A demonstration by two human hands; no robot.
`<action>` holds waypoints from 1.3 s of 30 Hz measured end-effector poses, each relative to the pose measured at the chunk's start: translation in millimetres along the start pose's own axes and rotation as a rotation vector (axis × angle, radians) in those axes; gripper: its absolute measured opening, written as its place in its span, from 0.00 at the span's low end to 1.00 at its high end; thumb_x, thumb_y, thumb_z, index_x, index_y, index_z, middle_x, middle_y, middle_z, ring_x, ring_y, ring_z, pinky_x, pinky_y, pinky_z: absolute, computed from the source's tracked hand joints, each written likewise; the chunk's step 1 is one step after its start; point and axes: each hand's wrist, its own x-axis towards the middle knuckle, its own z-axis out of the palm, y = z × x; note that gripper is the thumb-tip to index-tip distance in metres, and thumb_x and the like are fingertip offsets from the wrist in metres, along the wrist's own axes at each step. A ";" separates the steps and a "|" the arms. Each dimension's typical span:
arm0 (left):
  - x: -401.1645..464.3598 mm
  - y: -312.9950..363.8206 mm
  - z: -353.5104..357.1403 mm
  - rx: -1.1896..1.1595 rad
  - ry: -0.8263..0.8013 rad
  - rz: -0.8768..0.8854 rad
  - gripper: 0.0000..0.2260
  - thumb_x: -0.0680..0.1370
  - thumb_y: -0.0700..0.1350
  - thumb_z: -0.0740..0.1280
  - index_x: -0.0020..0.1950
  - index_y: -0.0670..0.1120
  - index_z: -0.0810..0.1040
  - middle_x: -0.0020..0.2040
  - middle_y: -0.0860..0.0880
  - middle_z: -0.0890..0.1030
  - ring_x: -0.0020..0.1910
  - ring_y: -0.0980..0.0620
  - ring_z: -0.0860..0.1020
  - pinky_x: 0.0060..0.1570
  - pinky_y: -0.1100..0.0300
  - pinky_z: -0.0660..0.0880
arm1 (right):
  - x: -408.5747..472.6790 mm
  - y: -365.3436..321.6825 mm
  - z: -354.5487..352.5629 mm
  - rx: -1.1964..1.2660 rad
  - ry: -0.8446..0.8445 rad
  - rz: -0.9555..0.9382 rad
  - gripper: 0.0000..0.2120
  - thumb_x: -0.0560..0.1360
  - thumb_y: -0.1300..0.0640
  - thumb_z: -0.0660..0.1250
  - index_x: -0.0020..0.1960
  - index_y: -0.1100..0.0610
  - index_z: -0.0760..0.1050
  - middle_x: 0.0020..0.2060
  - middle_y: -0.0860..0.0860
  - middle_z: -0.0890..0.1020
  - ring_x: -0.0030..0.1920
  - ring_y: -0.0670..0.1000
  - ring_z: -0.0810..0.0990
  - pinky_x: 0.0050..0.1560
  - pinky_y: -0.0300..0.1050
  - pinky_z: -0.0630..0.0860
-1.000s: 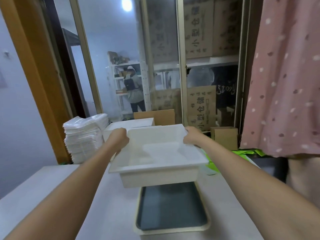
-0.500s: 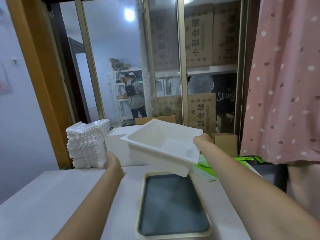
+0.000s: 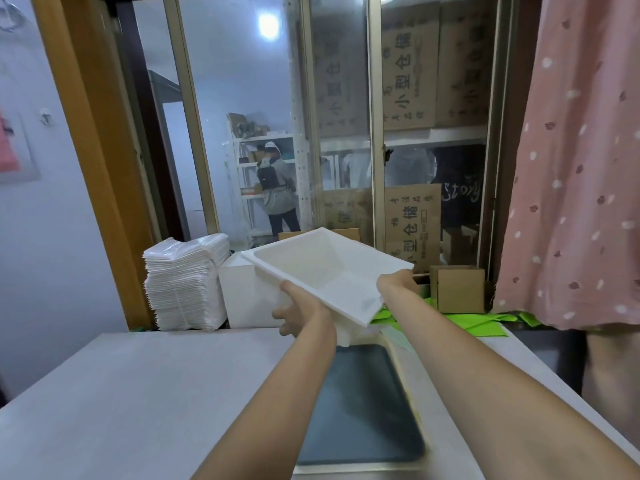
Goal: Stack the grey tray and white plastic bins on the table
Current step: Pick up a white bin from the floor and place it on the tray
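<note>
A white plastic bin (image 3: 322,271) hangs tilted above the far end of the grey tray (image 3: 363,407), its opening turned toward me and its left side higher. My left hand (image 3: 301,311) grips the bin's near left rim, fingers underneath. My right hand (image 3: 394,284) holds the bin's right rim. The grey tray, with a cream rim, lies flat on the white table (image 3: 145,403) between my forearms. A second white bin (image 3: 242,296) stands behind, partly hidden by the held one.
A tall stack of wrapped white sheets (image 3: 185,282) sits at the table's far left. Small cardboard boxes (image 3: 457,289) and green paper (image 3: 485,322) lie at the far right. A pink dotted curtain (image 3: 581,168) hangs at right. Behind the glass a person stands at shelves.
My left hand, which had let go of the bin half a second ago, has come back up and taken the near left rim. The bin stays tilted over the tray's far end.
</note>
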 end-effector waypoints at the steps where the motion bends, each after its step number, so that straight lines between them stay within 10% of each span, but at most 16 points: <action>1: -1.7 0.8 1.0 -0.003 -0.022 0.023 0.31 0.76 0.64 0.53 0.73 0.47 0.61 0.68 0.42 0.65 0.58 0.38 0.70 0.53 0.48 0.66 | -1.4 -1.2 -0.2 -0.003 0.008 -0.010 0.27 0.76 0.65 0.61 0.74 0.63 0.58 0.61 0.61 0.75 0.53 0.59 0.78 0.47 0.47 0.75; 9: 16.3 0.7 -2.6 0.098 -0.063 0.044 0.25 0.77 0.57 0.56 0.71 0.46 0.65 0.64 0.40 0.72 0.56 0.38 0.74 0.51 0.49 0.70 | 3.1 2.4 4.8 -0.001 -0.027 -0.001 0.37 0.72 0.59 0.60 0.78 0.58 0.48 0.61 0.59 0.76 0.57 0.60 0.79 0.57 0.54 0.79; 18: 67.4 51.6 -26.5 0.091 -0.387 -0.121 0.21 0.76 0.61 0.60 0.61 0.50 0.76 0.47 0.49 0.82 0.46 0.45 0.80 0.54 0.51 0.76 | 31.0 3.6 -49.0 0.209 0.088 -0.056 0.27 0.76 0.45 0.59 0.69 0.61 0.67 0.65 0.59 0.74 0.63 0.62 0.74 0.61 0.52 0.71; 24: 97.6 93.5 -52.4 0.417 -0.426 -0.054 0.28 0.71 0.60 0.68 0.63 0.43 0.70 0.47 0.41 0.78 0.41 0.41 0.77 0.42 0.45 0.78 | 46.1 15.9 -76.9 0.305 -0.425 0.005 0.31 0.74 0.34 0.59 0.70 0.50 0.66 0.63 0.54 0.75 0.63 0.57 0.73 0.65 0.55 0.68; 30: 104.6 98.3 -52.7 0.587 -0.470 0.012 0.25 0.71 0.59 0.69 0.59 0.44 0.72 0.43 0.42 0.78 0.40 0.42 0.78 0.38 0.50 0.77 | 25.8 8.4 -63.0 0.378 -0.637 0.012 0.16 0.79 0.47 0.58 0.49 0.58 0.76 0.33 0.54 0.85 0.32 0.53 0.84 0.37 0.42 0.76; 39: 105.3 73.2 -62.2 0.217 -0.556 -0.181 0.17 0.75 0.58 0.57 0.44 0.46 0.76 0.35 0.44 0.80 0.38 0.44 0.79 0.44 0.53 0.74 | 18.7 11.4 -61.1 0.440 -0.494 0.091 0.12 0.80 0.53 0.56 0.43 0.59 0.71 0.36 0.57 0.77 0.35 0.55 0.76 0.35 0.43 0.71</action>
